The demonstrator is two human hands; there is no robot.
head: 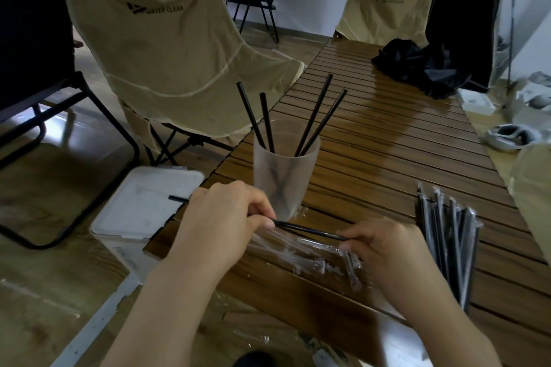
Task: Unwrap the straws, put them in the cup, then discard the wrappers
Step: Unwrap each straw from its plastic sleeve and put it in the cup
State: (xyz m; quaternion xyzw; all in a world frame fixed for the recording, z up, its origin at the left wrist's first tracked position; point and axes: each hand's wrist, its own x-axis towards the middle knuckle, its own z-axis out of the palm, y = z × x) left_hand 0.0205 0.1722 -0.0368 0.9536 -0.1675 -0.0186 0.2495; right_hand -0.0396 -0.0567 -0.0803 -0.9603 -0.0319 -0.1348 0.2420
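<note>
Four straws [320,118] are already standing in the cup [284,179] and I'm working on the next one. My left hand [222,223] is pinching the black straw [310,229] while my right hand [384,244] is gripping its other end, low over the table [387,134] just in front of the cup. I'm thinking a straight, steady pull is best, so the wrapper [298,252] slides off cleanly. Wrapped ones [447,235] are waiting on the right.

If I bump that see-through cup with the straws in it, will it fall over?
Probably, fairly easily. The cup is tall and narrow and looks like thin frosted plastic, so likely light. The four black straws lean outward well above its rim, which may make it a bit top-heavy. It also stands on a slatted table near the edge, so a tip could send it off.
</note>
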